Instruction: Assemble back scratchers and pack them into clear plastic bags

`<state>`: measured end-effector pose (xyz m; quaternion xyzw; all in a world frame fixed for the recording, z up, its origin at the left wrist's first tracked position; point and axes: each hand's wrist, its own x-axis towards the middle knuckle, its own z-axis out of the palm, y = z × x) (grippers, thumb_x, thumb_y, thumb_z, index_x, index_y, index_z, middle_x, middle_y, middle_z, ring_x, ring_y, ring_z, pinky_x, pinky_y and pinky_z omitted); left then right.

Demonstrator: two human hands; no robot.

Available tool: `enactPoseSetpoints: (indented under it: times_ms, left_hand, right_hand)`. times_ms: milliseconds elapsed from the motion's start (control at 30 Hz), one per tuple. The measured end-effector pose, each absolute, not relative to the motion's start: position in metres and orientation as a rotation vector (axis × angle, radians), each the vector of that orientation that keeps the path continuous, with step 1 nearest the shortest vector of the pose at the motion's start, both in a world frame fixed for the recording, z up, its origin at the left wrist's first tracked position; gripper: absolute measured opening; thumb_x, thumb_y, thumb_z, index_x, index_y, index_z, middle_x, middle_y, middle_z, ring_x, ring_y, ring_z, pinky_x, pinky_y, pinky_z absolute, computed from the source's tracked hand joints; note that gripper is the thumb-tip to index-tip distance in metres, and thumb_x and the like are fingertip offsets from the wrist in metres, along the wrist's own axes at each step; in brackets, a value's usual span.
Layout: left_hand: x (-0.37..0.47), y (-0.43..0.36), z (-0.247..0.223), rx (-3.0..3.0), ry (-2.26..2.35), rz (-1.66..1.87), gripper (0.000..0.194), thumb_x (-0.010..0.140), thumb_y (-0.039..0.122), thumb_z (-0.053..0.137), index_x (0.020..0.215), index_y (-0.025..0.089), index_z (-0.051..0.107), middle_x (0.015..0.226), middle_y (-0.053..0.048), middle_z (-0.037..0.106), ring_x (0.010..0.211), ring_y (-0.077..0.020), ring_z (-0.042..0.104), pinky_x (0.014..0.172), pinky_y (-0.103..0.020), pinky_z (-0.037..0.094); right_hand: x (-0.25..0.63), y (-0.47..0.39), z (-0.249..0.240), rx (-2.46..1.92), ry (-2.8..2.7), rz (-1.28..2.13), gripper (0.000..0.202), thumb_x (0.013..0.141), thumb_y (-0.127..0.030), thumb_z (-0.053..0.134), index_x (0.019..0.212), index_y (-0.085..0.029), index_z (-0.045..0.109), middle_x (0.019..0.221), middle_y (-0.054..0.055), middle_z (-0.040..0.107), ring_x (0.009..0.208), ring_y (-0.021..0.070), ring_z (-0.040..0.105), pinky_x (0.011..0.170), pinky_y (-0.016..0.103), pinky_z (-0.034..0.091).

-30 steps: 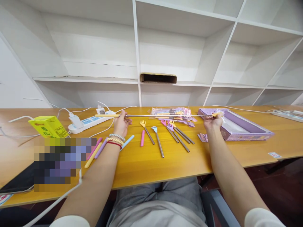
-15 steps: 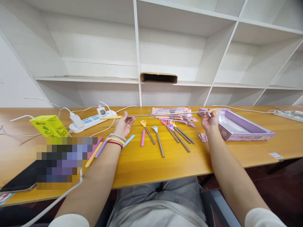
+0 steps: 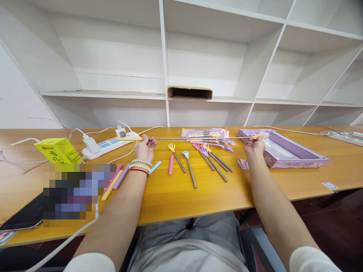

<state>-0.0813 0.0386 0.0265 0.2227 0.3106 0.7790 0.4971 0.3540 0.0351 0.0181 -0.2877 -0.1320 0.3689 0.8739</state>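
Long back scratcher [image 3: 170, 139], drawn out to a thin metal rod, is stretched level above the tabletop [image 3: 170, 200], running parallel to the far edge and nearer to that edge than to the near one. From where I stand, the person's left hand [image 3: 144, 148] has its fingers curled around the rod just beside the yellow handle, which sticks out past the hand toward the left. The right hand [image 3: 253, 146] has its fingers clamped on the other end, by the yellow claw, next to the left corner of an open purple box [image 3: 297, 164].

Between the two forearms, short scratchers lie on the tabletop with their claws toward the far edge: a yellow one [image 3: 176, 158], a blue one [image 3: 190, 170], and a cluster with pink, purple and yellow claws [image 3: 214, 165]. Just beside the first lies a loose pink sleeve [image 3: 170, 165]; a light blue sleeve [image 3: 155, 167] shows near the left wrist, and pink, yellow and purple sleeves [image 3: 112, 185] lie left of that forearm.

Plastic-wrapped packs [image 3: 205, 133] are heaped by the far edge, behind the rod. Farther left are a white power strip [image 3: 106, 145], a yellow-green carton [image 3: 59, 151] and, toward the near edge, a flat black device [image 3: 22, 211]
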Motion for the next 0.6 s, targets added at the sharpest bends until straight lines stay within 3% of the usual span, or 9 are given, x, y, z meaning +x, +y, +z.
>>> enactPoseSetpoints:
  times_ms: [100,233,400,500,600]
  left_hand:
    - [-0.079,0.039,0.026,0.534,0.767,1.885,0.018,0.086,0.02,0.055,0.07,0.013,0.052,0.057,-0.001,0.06,0.047,-0.0093,0.057,0.053,-0.022,0.05]
    - [-0.081,0.037,0.027,0.527,0.761,1.871,0.017,0.087,0.017,0.052,0.07,0.013,0.053,0.058,-0.001,0.06,0.048,-0.0097,0.057,0.054,-0.022,0.05]
    - [-0.081,0.033,0.028,0.51,0.731,1.821,0.017,0.088,0.013,0.049,0.072,0.013,0.053,0.06,-0.002,0.061,0.049,-0.0093,0.057,0.054,-0.021,0.05]
    - [-0.077,0.032,0.029,0.504,0.712,1.798,0.018,0.088,0.011,0.049,0.071,0.013,0.053,0.061,-0.002,0.062,0.05,-0.0089,0.058,0.056,-0.021,0.051]
    - [-0.075,0.032,0.029,0.505,0.693,1.789,0.018,0.089,0.011,0.048,0.071,0.012,0.053,0.062,-0.003,0.062,0.052,-0.009,0.059,0.057,-0.021,0.051]
  right_hand:
    - [0.356,0.035,0.018,-0.61,-0.127,0.732,0.036,0.098,-0.037,0.028,0.069,-0.018,0.037,0.053,-0.007,0.045,0.033,0.0008,0.037,0.029,0.009,0.026]
    - [0.357,0.034,0.016,-0.591,-0.238,0.74,0.037,0.095,-0.044,0.035,0.069,-0.018,0.036,0.053,-0.008,0.042,0.034,0.0003,0.035,0.029,0.008,0.025]
    - [0.353,0.032,0.016,-0.509,-0.217,0.783,0.04,0.096,-0.046,0.027,0.069,-0.019,0.037,0.051,-0.007,0.043,0.032,0.0017,0.034,0.029,0.011,0.026]
    - [0.344,0.031,0.02,-0.526,-0.252,0.805,0.042,0.091,-0.055,0.036,0.069,-0.019,0.038,0.052,-0.007,0.047,0.034,0.0033,0.04,0.031,0.013,0.031]
    - [0.334,0.029,0.025,-0.528,-0.312,0.837,0.038,0.087,-0.053,0.048,0.07,-0.019,0.043,0.054,-0.006,0.051,0.04,0.0042,0.048,0.035,0.013,0.038]
